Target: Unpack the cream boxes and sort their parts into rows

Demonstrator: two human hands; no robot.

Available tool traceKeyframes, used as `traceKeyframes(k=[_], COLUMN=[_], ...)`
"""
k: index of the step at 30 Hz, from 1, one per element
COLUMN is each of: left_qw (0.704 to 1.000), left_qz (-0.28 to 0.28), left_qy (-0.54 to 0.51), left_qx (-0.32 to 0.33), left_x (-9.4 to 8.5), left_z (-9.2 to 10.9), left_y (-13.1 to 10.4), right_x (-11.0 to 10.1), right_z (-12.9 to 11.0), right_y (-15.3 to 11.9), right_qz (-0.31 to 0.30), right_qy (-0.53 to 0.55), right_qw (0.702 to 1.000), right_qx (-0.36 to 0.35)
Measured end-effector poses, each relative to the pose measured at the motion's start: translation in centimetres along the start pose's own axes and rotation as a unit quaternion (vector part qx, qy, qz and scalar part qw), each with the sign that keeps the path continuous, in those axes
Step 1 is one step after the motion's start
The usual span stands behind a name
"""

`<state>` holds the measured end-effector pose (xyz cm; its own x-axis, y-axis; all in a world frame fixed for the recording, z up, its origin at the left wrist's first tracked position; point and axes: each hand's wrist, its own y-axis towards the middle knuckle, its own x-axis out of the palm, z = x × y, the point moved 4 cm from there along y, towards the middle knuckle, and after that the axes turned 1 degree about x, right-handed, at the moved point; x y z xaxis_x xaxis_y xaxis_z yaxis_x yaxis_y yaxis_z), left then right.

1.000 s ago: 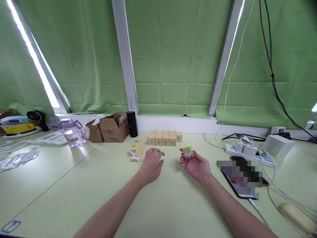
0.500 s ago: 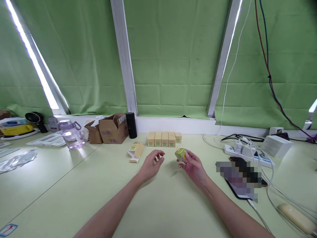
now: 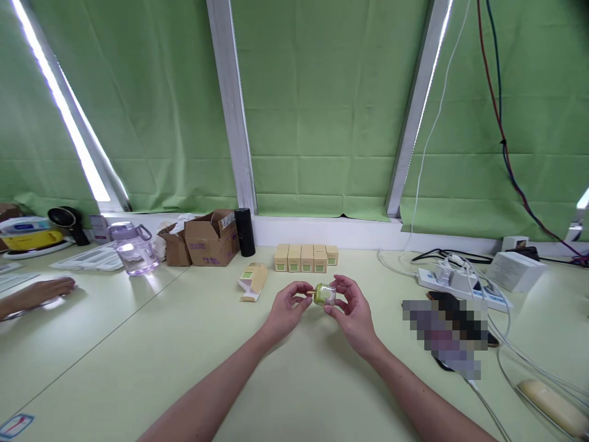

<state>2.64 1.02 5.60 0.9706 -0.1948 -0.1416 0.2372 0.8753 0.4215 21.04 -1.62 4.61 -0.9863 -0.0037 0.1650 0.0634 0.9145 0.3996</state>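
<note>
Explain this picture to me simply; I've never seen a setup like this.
There is no machine here: these are a person's own bare hands, seen by a camera worn on that person's head, looking forward and down over a pale table. The right hand holds a small green and see-through container at its see-through end. The left hand has its fingertips at the thin stem on the green end. Beyond them stand small tan boxes, with an opened carton to their left. A cardboard box and a purple-tinted bottle stand farther left; a power strip lies on the right. At the left edge, another person's hand reaches in.
</note>
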Motion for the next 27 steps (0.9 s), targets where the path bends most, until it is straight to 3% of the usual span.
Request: traceKeyframes(k=[12, 27], left_qw=[0.999, 0.996], left_qz=[0.023, 0.032], left_qy=[-0.003, 0.085], left_qx=[0.028, -0.014], left_x=[-0.3, -0.1], left_z=[-0.3, -0.1], left_y=[0.2, 0.0], right_x=[0.7, 1.2], right_z=[0.9, 1.7], right_y=[-0.5, -0.9], right_qz=[-0.051, -0.109], right_qy=[0.018, -0.013], right_qw=[0.998, 0.989], right_qx=[0.036, 0.097])
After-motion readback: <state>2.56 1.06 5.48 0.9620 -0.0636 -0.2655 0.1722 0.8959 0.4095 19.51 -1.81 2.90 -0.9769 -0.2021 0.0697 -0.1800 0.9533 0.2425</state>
